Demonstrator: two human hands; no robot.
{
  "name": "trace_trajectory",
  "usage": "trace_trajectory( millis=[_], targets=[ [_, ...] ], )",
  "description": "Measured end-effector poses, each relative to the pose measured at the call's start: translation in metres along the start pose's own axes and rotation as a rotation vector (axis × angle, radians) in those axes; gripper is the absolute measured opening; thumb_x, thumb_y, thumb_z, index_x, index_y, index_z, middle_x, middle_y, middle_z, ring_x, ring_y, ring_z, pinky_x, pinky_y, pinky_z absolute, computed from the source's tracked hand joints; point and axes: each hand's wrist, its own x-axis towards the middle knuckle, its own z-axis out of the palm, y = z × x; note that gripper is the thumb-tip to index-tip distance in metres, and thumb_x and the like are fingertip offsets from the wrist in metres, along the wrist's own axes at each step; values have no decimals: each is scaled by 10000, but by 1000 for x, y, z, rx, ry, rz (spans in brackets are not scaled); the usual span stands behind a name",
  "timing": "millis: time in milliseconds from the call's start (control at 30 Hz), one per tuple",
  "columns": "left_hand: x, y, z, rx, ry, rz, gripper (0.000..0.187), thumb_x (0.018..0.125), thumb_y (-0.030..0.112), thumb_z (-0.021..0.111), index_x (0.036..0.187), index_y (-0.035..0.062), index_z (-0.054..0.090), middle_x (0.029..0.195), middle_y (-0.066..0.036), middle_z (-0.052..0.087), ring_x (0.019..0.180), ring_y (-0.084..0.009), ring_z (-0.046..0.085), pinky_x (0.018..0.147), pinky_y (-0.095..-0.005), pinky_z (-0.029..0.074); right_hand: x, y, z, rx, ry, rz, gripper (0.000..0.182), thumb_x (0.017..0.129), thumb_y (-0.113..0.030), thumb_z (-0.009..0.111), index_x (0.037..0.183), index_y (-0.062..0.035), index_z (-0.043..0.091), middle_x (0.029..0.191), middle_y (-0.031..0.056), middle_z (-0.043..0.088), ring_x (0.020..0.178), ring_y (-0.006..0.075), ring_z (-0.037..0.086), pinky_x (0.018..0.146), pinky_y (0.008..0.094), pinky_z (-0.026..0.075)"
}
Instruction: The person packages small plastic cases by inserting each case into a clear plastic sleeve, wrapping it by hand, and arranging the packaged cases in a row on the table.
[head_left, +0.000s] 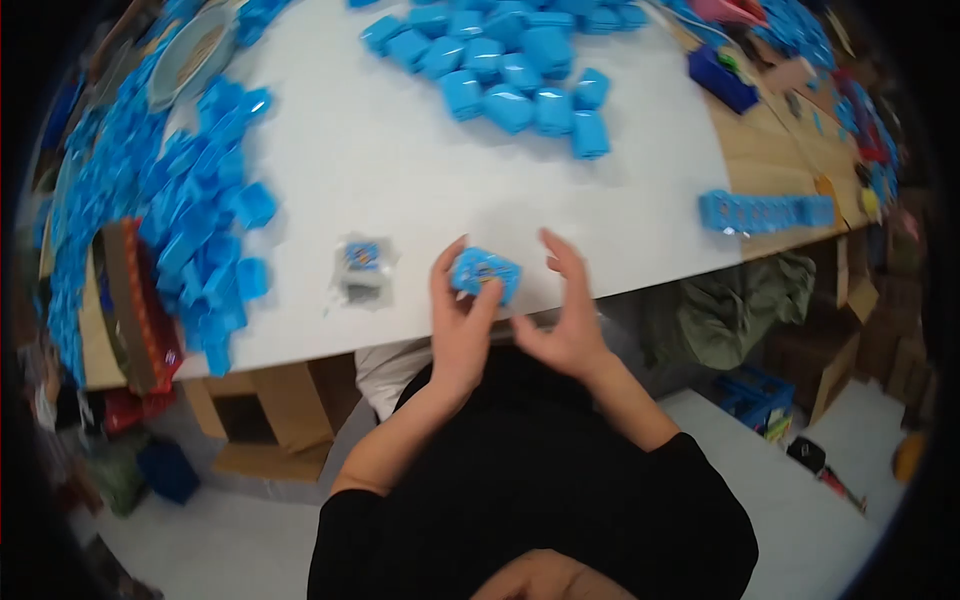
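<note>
One left hand [462,340], one right hand [575,330], one held box [485,267], one clear packet [363,272], one pale bowl [188,52], one navy bin [718,82]

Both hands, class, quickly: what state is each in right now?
Left hand: closed on a small blue box, thumb on its printed face.
Right hand: open, fingers and thumb spread, holding nothing visible.

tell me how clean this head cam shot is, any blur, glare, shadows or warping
Head view: wide-angle warping with black corners; soft overall, print on the held blue box too smeared to read; small white glints on the blue packs; faint shadow on the white tabletop just beyond the left hand; lighting otherwise fairly even.
</note>
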Motion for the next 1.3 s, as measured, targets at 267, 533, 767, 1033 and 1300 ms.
trace_trajectory(
  millis=[267, 533, 767, 1033, 1300],
  targets=[
    [13, -12, 7, 159, -156, 256, 724, 889, 85, 576, 1494, 77, 180, 1409, -201, 372, 1221, -290, 461, 1022, -418, 378, 34, 83, -146, -594, 565, -9, 453, 810, -69, 656, 1238, -27, 516, 1163, 127, 578, 1064, 275, 534, 949, 358, 411],
    [25, -33, -13, 645, -131, 488, 555, 854, 19, 582, 1375, 11, 391, 1241, -155, 542, 1105, -244, 545, 968, -357, 440, 46, 230, -394, -1395, 723, 248, 475, 864, -274, 653, 1286, -101, 520, 1248, 136, 582, 1246, 342, 468, 993, 480, 390],
    [23, -36, -8, 702, -58, 561, 485, 843, -37, 577, 1311, -11, 453, 1138, -151, 591, 998, -235, 593, 889, -320, 489, 45, 208, -389, -1565, 653, 370, 486, 859, -310, 674, 1239, -29, 565, 1265, 173, 575, 1173, 368, 502, 935, 432, 445],
    [-2, -18, -42, 205, 209, 661, 266, 902, -34, 524, 1161, 6, 480, 1042, -115, 574, 931, -183, 594, 808, -262, 475, 26, 58, 11, -159, -122, -285, 99, 766, -45, 708, 857, -59, 670, 895, 46, 595, 869, 221, 535, 810, 312, 431],
    [-6, 19, -132, 104, 623, 669, 180, 950, 15, 484, 1129, 19, 496, 1023, -101, 589, 921, -155, 584, 811, -258, 464, 37, 0, 144, -244, -215, -364, 120, 775, -92, 710, 895, -86, 714, 853, 20, 552, 797, 202, 490, 739, 313, 411]
  ],
)
